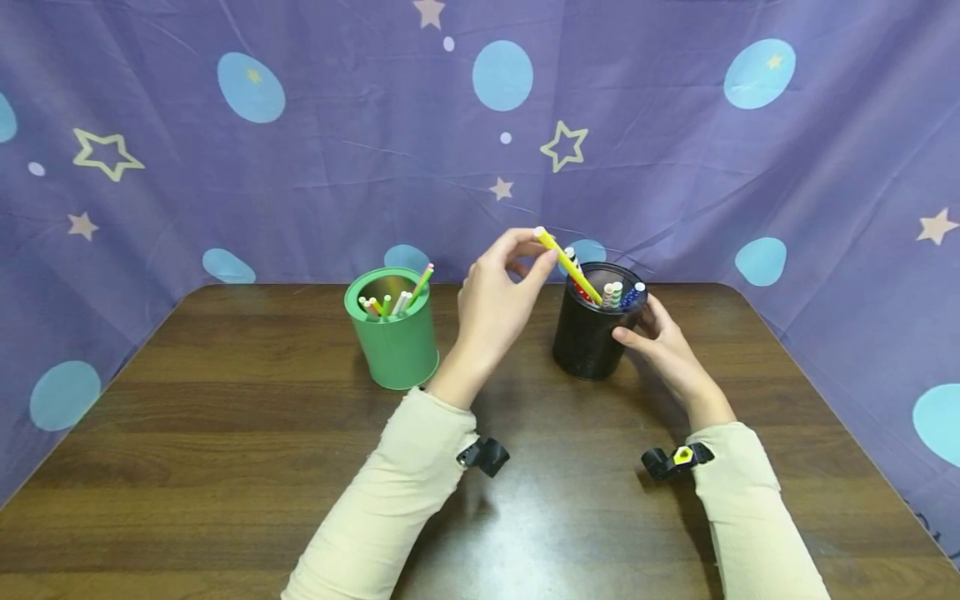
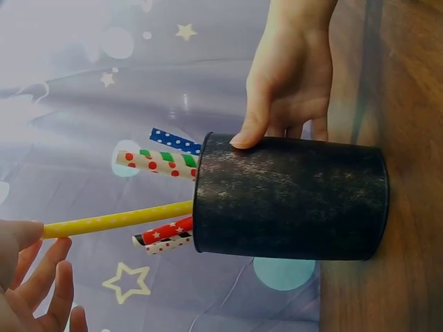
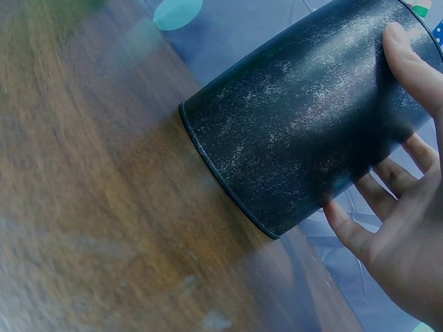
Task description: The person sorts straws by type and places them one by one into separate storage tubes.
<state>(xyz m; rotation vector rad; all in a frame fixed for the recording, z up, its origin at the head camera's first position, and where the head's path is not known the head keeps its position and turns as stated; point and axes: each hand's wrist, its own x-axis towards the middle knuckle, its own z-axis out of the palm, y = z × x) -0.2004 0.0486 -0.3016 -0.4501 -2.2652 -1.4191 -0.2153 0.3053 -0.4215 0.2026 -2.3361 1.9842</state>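
Observation:
My left hand (image 1: 493,302) pinches the top of a yellow paper straw with pale dots (image 1: 570,268) between thumb and fingertips. The straw leans to the left, its lower end inside a black can (image 1: 588,342) on the table. With thumb and fingers around its right side, my right hand (image 1: 672,354) holds that can; in the right wrist view the thumb (image 3: 412,66) lies near the rim. Other patterned straws poke out of the can: a blue dotted one (image 2: 174,140), a red one with stars (image 2: 168,231), and several white ones with dots or stripes.
Left of the black can stands a green can (image 1: 397,354) holding several thin, colourful sticks or straws. Both cans are on a brown wooden table (image 1: 247,433). A purple curtain with stars and blue circles (image 1: 337,125) hangs behind the table.

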